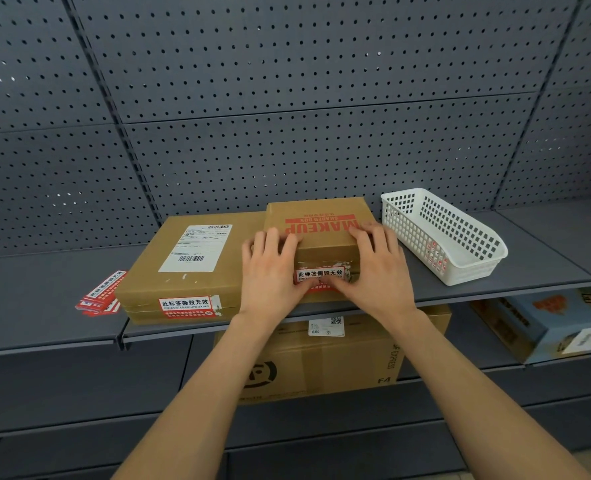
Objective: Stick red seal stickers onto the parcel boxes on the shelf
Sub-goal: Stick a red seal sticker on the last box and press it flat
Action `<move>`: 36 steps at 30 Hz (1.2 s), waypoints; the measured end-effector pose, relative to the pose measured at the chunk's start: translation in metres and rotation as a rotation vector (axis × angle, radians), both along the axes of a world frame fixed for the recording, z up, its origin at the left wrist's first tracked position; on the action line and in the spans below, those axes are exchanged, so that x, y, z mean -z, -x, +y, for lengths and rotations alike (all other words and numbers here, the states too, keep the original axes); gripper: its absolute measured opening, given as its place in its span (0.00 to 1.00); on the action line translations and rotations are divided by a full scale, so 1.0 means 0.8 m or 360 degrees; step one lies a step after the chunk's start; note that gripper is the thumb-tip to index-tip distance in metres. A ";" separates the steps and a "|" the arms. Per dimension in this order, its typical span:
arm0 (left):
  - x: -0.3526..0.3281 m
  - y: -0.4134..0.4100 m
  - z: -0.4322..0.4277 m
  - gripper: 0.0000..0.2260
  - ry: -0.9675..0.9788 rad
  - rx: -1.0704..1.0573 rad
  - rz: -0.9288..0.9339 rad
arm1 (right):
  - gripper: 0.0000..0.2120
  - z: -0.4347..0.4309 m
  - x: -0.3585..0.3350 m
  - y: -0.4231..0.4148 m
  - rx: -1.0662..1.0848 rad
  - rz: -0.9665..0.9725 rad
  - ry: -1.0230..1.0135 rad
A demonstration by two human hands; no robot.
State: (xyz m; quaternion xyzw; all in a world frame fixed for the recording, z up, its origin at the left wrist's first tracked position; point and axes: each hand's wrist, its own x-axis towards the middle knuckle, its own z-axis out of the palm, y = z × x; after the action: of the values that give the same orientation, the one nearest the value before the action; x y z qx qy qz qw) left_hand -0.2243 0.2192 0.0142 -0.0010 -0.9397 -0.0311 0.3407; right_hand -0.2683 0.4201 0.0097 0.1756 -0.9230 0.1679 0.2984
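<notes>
Two brown parcel boxes stand side by side on the grey shelf [45, 296]. The left box [183, 271] carries a white shipping label and a red seal sticker [187, 306] on its front edge. The right box [321, 230] has red "MAKEUP" print on top. My left hand [273, 271] and my right hand [377, 268] grip its front corners, thumbs pressing a red seal sticker [320, 276] onto its front face. A loose pile of red seal stickers [102, 296] lies on the shelf left of the boxes.
A white plastic basket [446, 233] with a few small red-and-white items inside stands right of the boxes. Behind is a grey pegboard wall [287, 116]. On the shelf below sit a large brown carton [321, 362] and a blue printed box [546, 323].
</notes>
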 end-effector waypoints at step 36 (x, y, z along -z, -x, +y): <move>-0.001 -0.008 -0.006 0.44 0.0289 -0.0021 -0.0036 | 0.58 0.011 0.006 0.004 0.0035 0.0051 -0.0280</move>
State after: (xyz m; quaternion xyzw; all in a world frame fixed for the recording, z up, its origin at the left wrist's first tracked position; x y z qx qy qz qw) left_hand -0.2180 0.2143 0.0151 -0.0255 -0.9424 0.0565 0.3287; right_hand -0.2713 0.4293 0.0046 0.1938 -0.9312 0.0800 0.2983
